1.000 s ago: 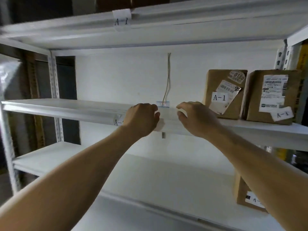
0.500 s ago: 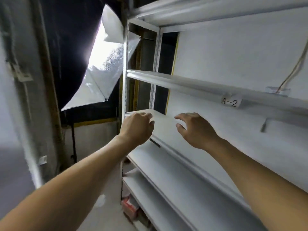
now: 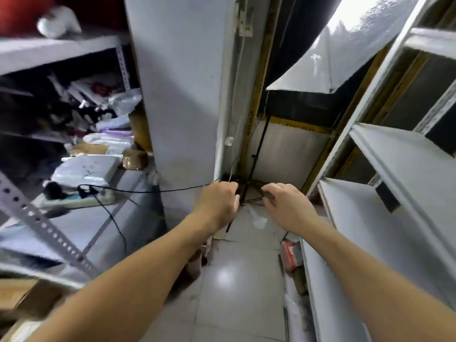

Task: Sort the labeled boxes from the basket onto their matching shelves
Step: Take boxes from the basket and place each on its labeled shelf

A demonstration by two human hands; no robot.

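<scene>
White shelves stood at right, boards bare. Grey rack at left carried white parcels and power strip. Glossy tiled floor between them bore red-white carton by right shelving.

We see white shelves on our right, a pale grey tiled floor, a black cable crossing a grey pillar, and a grey perforated shelf post.

On my right I see the white metal shelves, their boards bare and running away along the aisle.
</scene>
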